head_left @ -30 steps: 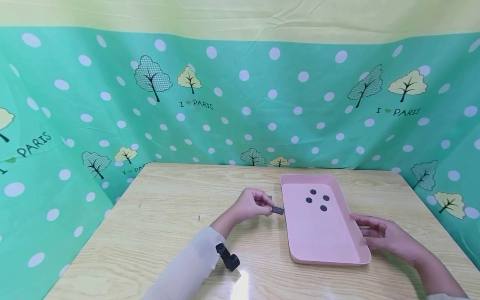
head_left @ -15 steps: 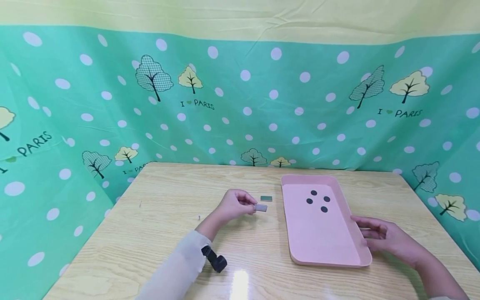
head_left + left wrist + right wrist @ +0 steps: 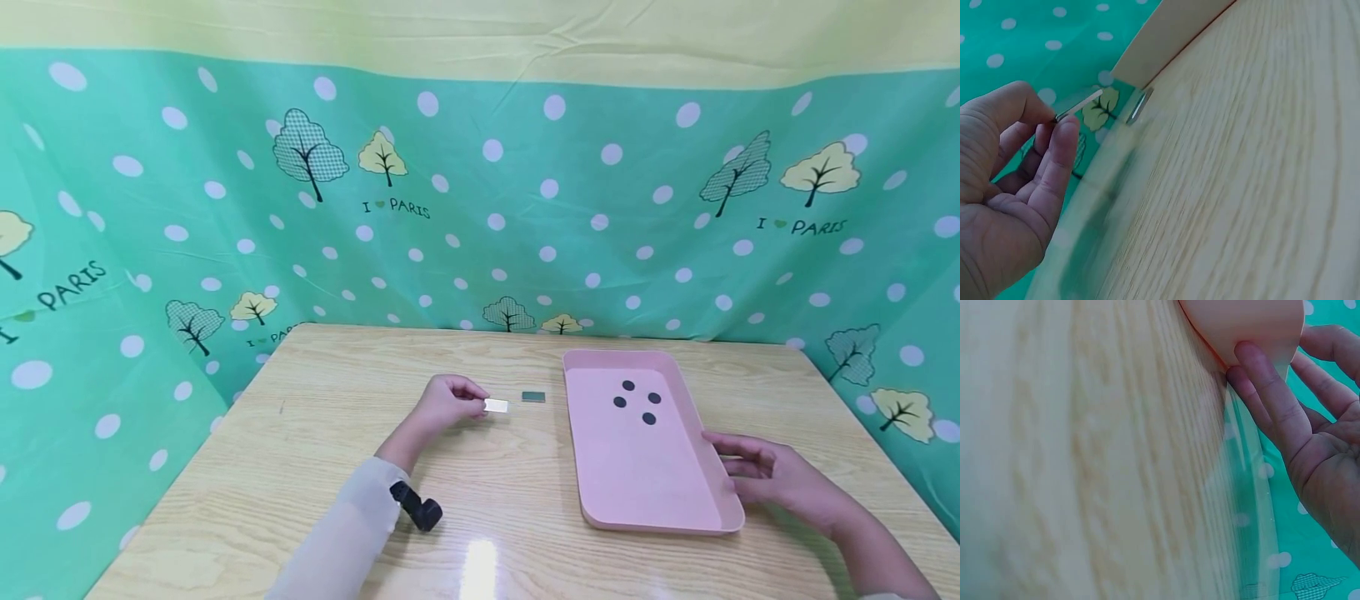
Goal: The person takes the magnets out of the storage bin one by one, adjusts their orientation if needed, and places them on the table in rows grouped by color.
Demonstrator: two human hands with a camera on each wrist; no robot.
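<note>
The left hand (image 3: 446,404)'s grip pinches a small thin plate (image 3: 496,406) by one end between thumb and fingers, the other end sticking out toward the pink tray (image 3: 637,483). A dark strip (image 3: 533,397) lies flat on the surface (image 3: 225,467), between that plate and the tray's left edge, touching neither. The right hand (image 3: 780,479)'s grip is spread, fingertips against the tray's right wall. Four black discs (image 3: 648,418) sit in the tray's far half; bare floor stretches from them to the near rim.
</note>
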